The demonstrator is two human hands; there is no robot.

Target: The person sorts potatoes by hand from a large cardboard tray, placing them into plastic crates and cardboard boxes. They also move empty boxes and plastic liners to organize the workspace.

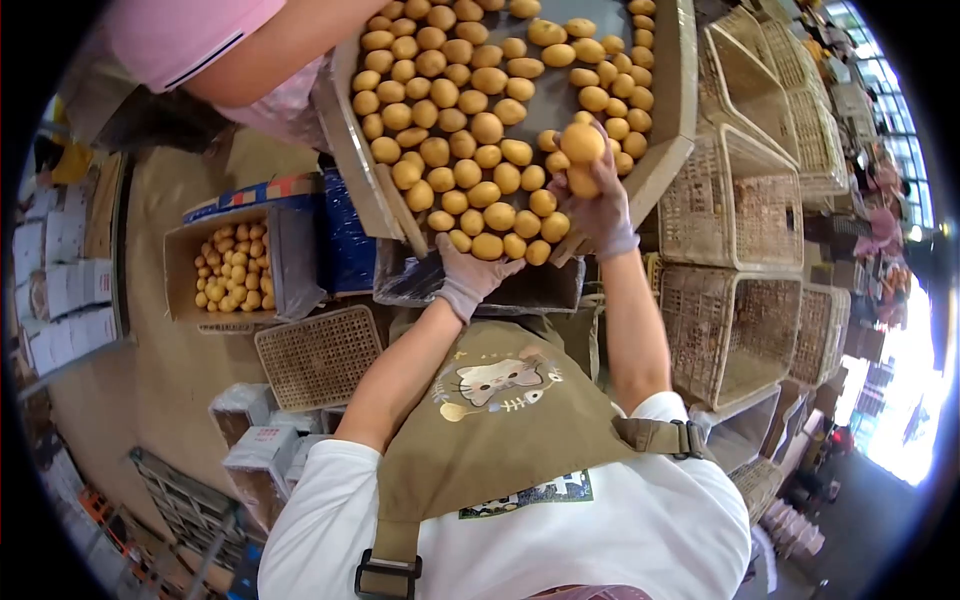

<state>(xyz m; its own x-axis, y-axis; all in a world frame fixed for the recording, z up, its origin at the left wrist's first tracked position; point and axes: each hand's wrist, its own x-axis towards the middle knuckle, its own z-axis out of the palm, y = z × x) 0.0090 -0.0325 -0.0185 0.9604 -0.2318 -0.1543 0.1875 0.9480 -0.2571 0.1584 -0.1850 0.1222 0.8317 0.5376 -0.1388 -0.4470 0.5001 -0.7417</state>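
A sorting tray (672, 150) with raised sides holds many round yellow-brown potatoes (466, 173). My right hand (606, 212), in a pale glove, is closed around potatoes (582, 143) at the tray's lower right; two show above the fingers, one over the other. At the lower edge of the tray, my left hand (472, 278), also gloved, lies against the front row of potatoes. Its fingers are spread, partly covered by the potatoes. Directly below the tray's narrow mouth is a plastic-lined box (545, 288), mostly hidden behind my hands.
A lined box (180, 262) of potatoes stands on the left, above an upturned woven-pattern crate (320, 358). Stacked plastic baskets (735, 200) line the right side. Another person's arm (290, 50) reaches over the tray's upper left. Wrapped boxes (262, 445) sit lower left.
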